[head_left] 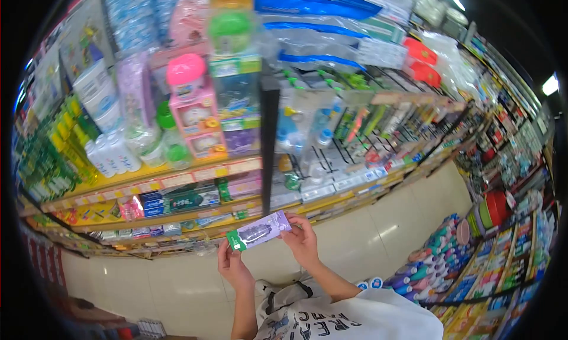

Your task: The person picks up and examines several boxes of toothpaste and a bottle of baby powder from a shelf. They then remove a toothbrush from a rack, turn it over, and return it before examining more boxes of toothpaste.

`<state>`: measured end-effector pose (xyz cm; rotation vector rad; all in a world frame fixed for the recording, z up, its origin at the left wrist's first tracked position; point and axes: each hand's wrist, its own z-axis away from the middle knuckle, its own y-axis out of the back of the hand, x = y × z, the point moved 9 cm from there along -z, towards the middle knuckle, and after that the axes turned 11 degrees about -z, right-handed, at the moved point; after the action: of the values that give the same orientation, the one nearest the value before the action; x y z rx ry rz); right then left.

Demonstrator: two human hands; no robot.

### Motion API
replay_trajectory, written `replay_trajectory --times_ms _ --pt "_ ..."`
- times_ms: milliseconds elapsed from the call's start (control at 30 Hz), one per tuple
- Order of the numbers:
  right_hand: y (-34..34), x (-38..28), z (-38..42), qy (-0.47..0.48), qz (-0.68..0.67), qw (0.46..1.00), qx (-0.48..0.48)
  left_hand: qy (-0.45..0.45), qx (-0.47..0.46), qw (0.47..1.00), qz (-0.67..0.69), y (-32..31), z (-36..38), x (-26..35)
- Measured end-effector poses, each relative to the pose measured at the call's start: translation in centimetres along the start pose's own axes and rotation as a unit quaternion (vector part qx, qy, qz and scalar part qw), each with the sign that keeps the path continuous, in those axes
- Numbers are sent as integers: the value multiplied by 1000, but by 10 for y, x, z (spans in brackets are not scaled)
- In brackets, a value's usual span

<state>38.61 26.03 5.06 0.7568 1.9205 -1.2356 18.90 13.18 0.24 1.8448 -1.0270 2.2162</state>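
A flat purple-and-green package [258, 232] with a clear window is held out in front of me, tilted a little, its green end to the left. Something dark and slender shows through the window, too small to name. My left hand [234, 266] pinches the green end between thumb and fingers. At the purple end, my right hand [300, 240] grips the corner with its fingers closed on it. Behind the package stands a dark shelf post [270, 144].
Shelves [195, 173] packed with goods run across the front, with hooks of hanging items [361, 124] to the right. Bundled colourful bottles [423, 260] and stacked basins [491, 216] stand at right. Pale tiled floor [367, 233] lies between the shelves.
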Motion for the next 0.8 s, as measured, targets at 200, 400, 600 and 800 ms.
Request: replay_trajectory --times_ms 200,400,600,800 --pt "83 -27 25 -83 -22 994 62 26 -99 991 -84 -39 57 -38" --pt "198 -96 37 -26 -9 995 99 39 -148 984 -95 -120 136 -88" --pt "344 -182 46 1 -4 983 186 45 -198 962 -183 -228 240 -148" --pt "470 -251 83 40 -11 957 287 109 -269 938 -189 -313 334 -210"
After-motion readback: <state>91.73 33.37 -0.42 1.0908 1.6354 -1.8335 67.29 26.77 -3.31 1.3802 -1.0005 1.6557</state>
